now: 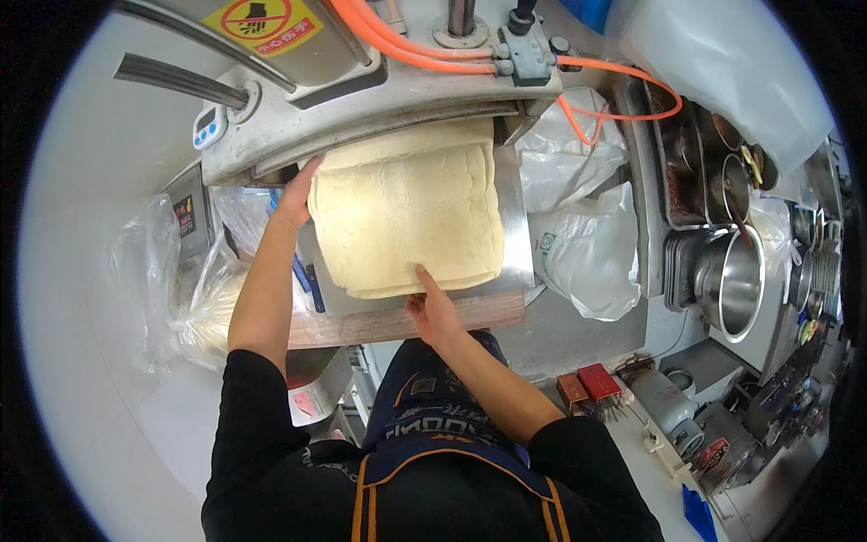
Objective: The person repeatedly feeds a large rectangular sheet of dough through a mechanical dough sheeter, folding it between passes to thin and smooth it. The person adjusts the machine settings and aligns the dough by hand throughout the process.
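Note:
A wide, pale yellow slab of what looks like dough [410,217] lies in layers on a steel plate [518,223]. Its far end reaches under the head of a pneumatic press. My left hand [298,193] grips the slab's left edge near the press, with most of its fingers hidden. At the front edge, my right hand [437,313] has its thumb on top of the slab and its other fingers curled at or below the rim. Faint creases cross the slab's surface.
Above stands the metal press [379,101] with orange air hoses [623,63] and a small timer [209,127]. White plastic bags [589,254] lie to the right, beyond them a steel bowl [731,284]. A clear bag [210,318] hangs left. A wooden edge [406,322] runs in front.

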